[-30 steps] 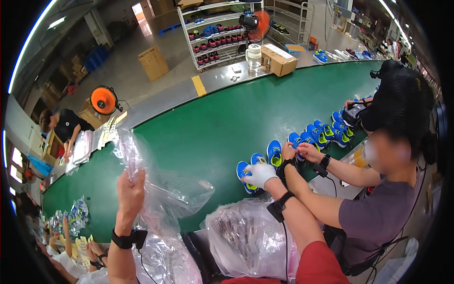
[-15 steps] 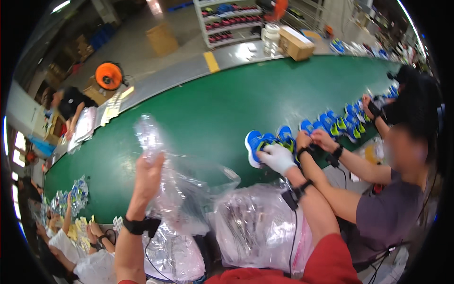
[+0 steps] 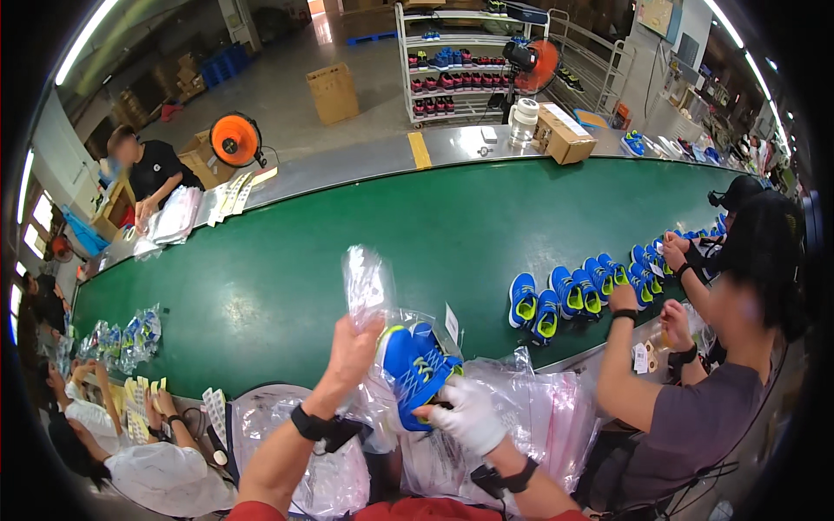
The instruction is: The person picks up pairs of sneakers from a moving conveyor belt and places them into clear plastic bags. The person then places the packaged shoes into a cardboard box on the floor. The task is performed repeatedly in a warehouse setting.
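Observation:
My bare left hand (image 3: 354, 352) is closed on a see-through plastic bag (image 3: 368, 285), whose upper end sticks up above my fingers. A pair of blue shoes (image 3: 407, 369) with lime-green lining is in my right hand (image 3: 471, 418), which wears a white glove and grips them at the heel end. The toes point up and left, against the bag. Whether they are inside its mouth I cannot tell. A white tag (image 3: 452, 322) stands out beside the shoes. Below lie stacks of flat plastic bags (image 3: 530, 417).
A green conveyor belt (image 3: 287, 278) runs across in front. More blue shoes (image 3: 534, 310) stand in a row on its right, beside a co-worker's hands (image 3: 673, 326). Bagged shoes (image 3: 130, 334) lie at the far left. A cardboard box (image 3: 565, 135) stands on the far ledge.
My right hand has taken a pair of blue shoes from the row and brought it left to the bag. My left hand has moved right with the bag. The view has shifted upward.

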Action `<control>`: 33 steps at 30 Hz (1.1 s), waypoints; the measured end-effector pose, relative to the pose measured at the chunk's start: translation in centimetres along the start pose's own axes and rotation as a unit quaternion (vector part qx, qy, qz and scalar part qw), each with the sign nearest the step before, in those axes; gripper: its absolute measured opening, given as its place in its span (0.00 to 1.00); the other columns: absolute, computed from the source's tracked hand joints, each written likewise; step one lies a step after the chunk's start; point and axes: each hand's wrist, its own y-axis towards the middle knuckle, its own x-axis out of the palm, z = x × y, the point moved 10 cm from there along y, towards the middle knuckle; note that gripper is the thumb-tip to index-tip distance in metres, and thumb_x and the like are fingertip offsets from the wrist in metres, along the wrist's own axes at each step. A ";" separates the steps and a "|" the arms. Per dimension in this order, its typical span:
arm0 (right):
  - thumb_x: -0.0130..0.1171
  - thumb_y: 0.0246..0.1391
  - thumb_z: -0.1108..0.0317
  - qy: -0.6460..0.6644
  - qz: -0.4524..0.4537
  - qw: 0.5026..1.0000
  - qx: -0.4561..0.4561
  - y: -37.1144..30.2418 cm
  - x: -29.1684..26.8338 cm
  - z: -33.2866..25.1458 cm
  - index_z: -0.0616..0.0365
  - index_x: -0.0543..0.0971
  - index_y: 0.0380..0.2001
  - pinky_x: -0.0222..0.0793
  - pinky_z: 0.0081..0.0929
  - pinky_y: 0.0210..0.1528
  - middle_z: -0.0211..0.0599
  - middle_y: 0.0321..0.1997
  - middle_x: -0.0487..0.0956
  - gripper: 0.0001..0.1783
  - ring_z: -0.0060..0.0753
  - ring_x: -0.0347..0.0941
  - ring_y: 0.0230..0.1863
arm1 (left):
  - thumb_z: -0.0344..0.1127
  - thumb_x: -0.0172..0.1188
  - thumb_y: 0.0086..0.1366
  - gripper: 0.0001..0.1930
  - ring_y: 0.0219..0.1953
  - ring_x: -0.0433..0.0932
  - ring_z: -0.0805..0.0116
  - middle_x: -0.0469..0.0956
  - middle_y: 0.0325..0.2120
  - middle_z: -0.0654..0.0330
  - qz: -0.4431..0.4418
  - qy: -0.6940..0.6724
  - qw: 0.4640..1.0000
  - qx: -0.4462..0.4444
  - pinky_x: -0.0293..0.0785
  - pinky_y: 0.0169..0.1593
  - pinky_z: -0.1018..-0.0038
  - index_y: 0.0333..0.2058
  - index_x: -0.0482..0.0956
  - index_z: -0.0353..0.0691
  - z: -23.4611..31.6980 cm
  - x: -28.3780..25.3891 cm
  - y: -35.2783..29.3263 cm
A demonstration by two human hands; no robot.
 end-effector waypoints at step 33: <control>0.64 0.42 0.45 0.297 0.078 0.950 -0.055 1.0 -8.7 -2.5 0.63 0.72 0.22 0.60 0.31 0.36 0.40 0.30 0.69 0.28 0.38 0.67 0.34 | 0.34 0.53 0.63 0.10 0.27 0.66 0.81 0.72 0.24 0.69 -0.067 0.022 0.995 0.071 0.66 0.31 0.78 0.36 0.75 0.31 5.8 -3.3 2.3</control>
